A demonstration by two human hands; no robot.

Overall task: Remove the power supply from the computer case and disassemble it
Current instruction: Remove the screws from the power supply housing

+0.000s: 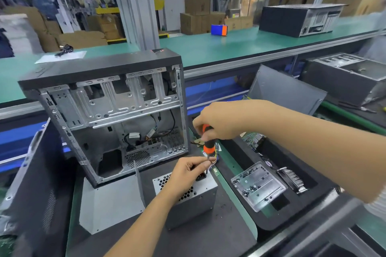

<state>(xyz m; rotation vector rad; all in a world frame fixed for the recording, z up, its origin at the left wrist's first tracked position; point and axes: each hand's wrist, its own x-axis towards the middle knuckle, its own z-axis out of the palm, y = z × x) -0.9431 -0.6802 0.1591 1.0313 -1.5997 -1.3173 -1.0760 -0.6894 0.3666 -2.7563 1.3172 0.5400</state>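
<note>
Your left fingers pinch the screwdriver's shaft low down, steadying the tip over what looks like a screw near the power supply's top edge. Your right hand, fingers curled round the orange-and-black handle, sits above to supply the twist. The power supply stands out of the computer case, on the dark mat at six o'clock, vent face up toward you. At ten o'clock the case stands open and gutted; at three o'clock a tray on the worktop holds loose screws.
</note>
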